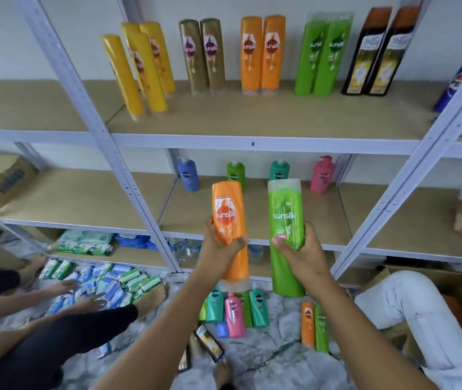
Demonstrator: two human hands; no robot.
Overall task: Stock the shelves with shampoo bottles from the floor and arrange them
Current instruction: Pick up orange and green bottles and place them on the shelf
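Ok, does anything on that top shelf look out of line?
Yes. The yellow bottles at the left end are bunched and staggered, one standing forward of the others, while the orange pair and green pair stand side by side.

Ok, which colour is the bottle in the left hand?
Orange: the left hand grips an orange bottle, seen in the head view.

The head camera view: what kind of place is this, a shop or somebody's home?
Probably a small shop or stockroom being stocked. White metal shelving holds tall plastic shampoo bottles paired by colour, more bottles lie on the grey floor, and the left hand and right hand each hold one.
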